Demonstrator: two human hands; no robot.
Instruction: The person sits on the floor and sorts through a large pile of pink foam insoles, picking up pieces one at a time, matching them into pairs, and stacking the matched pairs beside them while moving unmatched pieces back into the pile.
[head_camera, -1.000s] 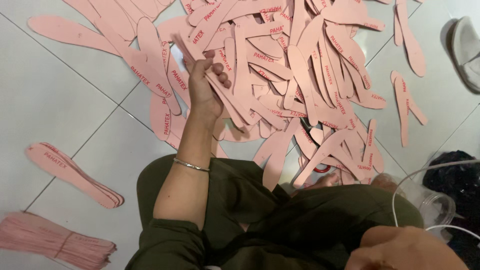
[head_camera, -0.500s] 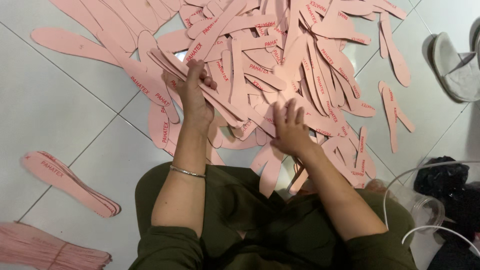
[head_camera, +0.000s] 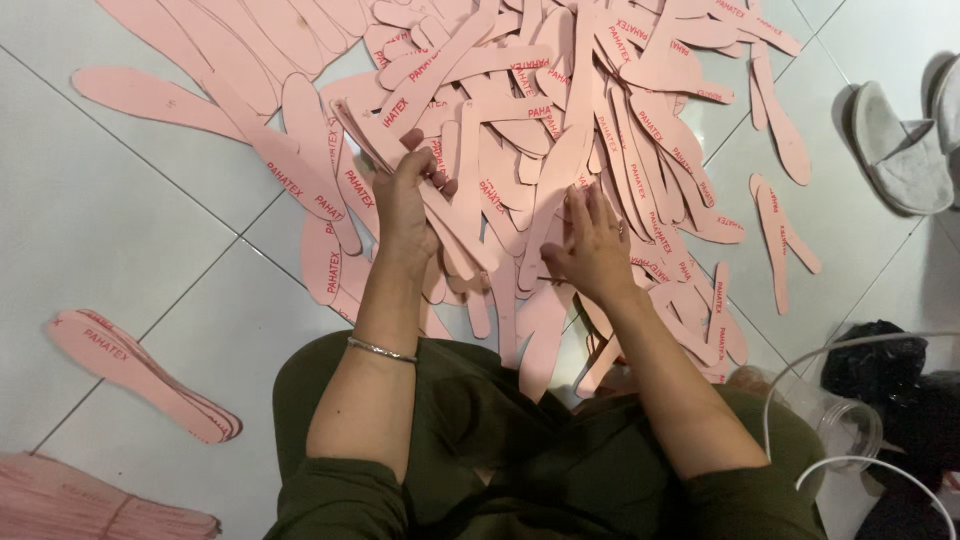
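I see my left hand (head_camera: 408, 205) clenched on a gathered sheaf of pink insoles (head_camera: 375, 130), the fingers curled over their near ends while the sheaf fans up and to the left from the fist. A thin metal bangle (head_camera: 381, 349) sits on that forearm. My right hand (head_camera: 590, 245) is released, the fingers spread flat and pressing on loose insoles at the near edge of the big pile (head_camera: 600, 90); it grasps nothing that I can make out.

The pile covers the white tiled floor (head_camera: 100, 190) ahead of me, the insoles lying crossed in every direction, each a long, flat, pale pink foot shape with a short line of red lettering printed on it. To my left, well apart from the pile, a small neat stack of insoles (head_camera: 135, 375) lies on the floor, and a tied bundle (head_camera: 90, 505) of the same pink sits at the lower left corner. At the far right stands a grey slipper (head_camera: 900, 150). Near my right knee are a clear plastic jar (head_camera: 850, 430), a white cable (head_camera: 880, 465) and a black bag (head_camera: 880, 375).
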